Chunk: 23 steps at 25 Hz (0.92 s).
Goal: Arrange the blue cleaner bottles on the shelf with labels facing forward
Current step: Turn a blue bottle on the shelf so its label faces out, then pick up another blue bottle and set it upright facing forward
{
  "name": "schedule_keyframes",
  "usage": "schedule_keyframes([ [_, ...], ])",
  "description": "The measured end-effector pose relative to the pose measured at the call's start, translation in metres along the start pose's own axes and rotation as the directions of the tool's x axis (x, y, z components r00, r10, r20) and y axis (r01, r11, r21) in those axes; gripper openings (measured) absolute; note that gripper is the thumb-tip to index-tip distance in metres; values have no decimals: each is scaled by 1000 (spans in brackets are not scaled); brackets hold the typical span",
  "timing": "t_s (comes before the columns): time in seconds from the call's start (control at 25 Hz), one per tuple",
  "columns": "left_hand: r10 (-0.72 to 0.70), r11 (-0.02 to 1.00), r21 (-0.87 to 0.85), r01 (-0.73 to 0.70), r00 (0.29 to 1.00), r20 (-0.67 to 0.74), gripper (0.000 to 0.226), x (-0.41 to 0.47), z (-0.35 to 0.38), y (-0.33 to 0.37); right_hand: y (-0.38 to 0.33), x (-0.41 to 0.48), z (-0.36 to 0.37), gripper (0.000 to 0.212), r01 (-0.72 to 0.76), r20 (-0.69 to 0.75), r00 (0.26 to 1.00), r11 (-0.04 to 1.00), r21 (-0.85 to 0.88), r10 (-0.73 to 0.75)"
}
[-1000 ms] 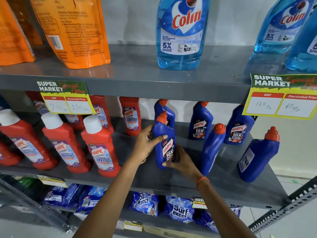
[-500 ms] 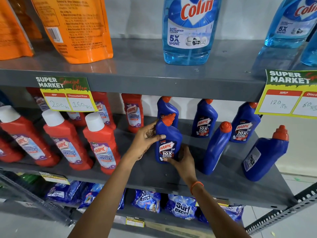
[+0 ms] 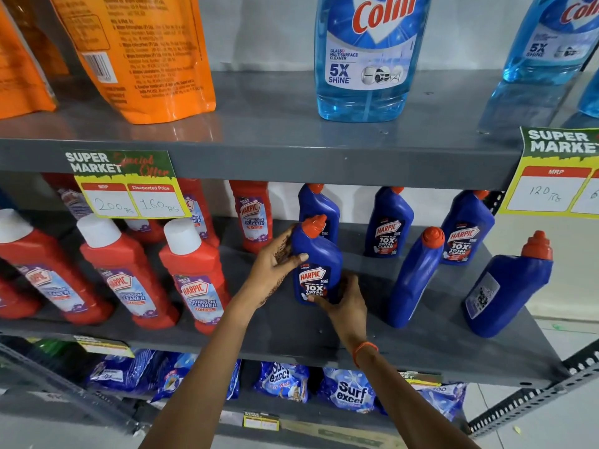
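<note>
A blue Harpic bottle (image 3: 316,264) with an orange cap stands on the grey middle shelf (image 3: 291,338), its label facing me. My left hand (image 3: 275,267) grips its left side and my right hand (image 3: 343,303) holds its lower right corner. Behind it stands another blue bottle (image 3: 319,205), and two more (image 3: 389,225) (image 3: 466,231) at the back show their labels. A blue bottle (image 3: 415,280) to the right stands side-on with no label showing. The far-right blue bottle (image 3: 509,286) shows its back label.
Red Harpic bathroom cleaner bottles (image 3: 194,277) fill the left of the same shelf. Colin glass cleaner bottles (image 3: 366,59) and orange pouches (image 3: 142,56) stand on the shelf above. Price tags (image 3: 126,186) hang from its edge. Surf Excel packs (image 3: 346,390) lie below.
The held blue bottle has been turned so its front label now faces me; both hands stayed on it. The camera moved closer and slightly left.
</note>
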<state>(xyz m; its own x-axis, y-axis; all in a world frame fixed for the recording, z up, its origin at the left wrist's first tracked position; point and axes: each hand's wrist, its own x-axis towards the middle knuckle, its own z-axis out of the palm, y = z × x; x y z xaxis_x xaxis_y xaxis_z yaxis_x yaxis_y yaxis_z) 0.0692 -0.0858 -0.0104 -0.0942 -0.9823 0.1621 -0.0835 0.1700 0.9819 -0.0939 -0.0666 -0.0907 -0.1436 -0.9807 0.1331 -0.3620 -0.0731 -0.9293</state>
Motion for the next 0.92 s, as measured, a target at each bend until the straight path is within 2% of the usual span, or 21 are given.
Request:
schedule_keyframes([
  [0.12, -18, 1000, 14, 18, 1000, 19, 64, -6, 6, 4, -3, -3, 1, 58, 27, -25, 999, 1000, -17, -27],
  [0.16, -9, 998, 65, 9, 1000, 1, 69, -10, 10, 4, -6, -6, 1, 60, 43, -31, 999, 999, -14, -44],
  [0.24, 100, 946, 318, -69, 992, -82, 81, -20, 22, 4, -12, -13, 0, 67, 104, -81, 991, 992, -68, -110],
  [0.28, 197, 879, 460, -127, 975, -107, 85, -25, 29, 4, -15, -17, -2, 70, 134, -119, 982, 985, -111, -147],
  [0.36, 357, 747, 630, -212, 928, -110, 86, -34, 46, 8, -23, -29, -14, 72, 187, -192, 959, 975, -119, -207],
  [0.48, 479, 644, 701, -306, 876, -59, 83, -40, 82, 19, -35, -39, -49, 49, 325, -308, 889, 940, -100, -340],
  [0.56, 520, 622, 691, -370, 854, -11, 82, -41, 111, 23, -38, -38, -79, 34, 411, -381, 821, 903, -125, -426],
  [0.6, 521, 632, 670, -389, 853, 4, 81, -41, 126, 23, -34, -36, -93, 31, 432, -398, 799, 890, -144, -452],
  [0.68, 465, 700, 621, -354, 885, -18, 77, -38, 151, 21, -19, -33, -119, 30, 414, -392, 806, 896, -160, -443],
  [0.8, 303, 839, 509, -195, 943, -137, 66, -30, 180, 18, 12, -27, -149, 40, 300, -316, 889, 943, -146, -332],
  [0.92, 171, 901, 428, -74, 966, -193, 50, -22, 195, 19, 39, -10, -167, 55, 193, -108, 973, 974, -116, -205],
])
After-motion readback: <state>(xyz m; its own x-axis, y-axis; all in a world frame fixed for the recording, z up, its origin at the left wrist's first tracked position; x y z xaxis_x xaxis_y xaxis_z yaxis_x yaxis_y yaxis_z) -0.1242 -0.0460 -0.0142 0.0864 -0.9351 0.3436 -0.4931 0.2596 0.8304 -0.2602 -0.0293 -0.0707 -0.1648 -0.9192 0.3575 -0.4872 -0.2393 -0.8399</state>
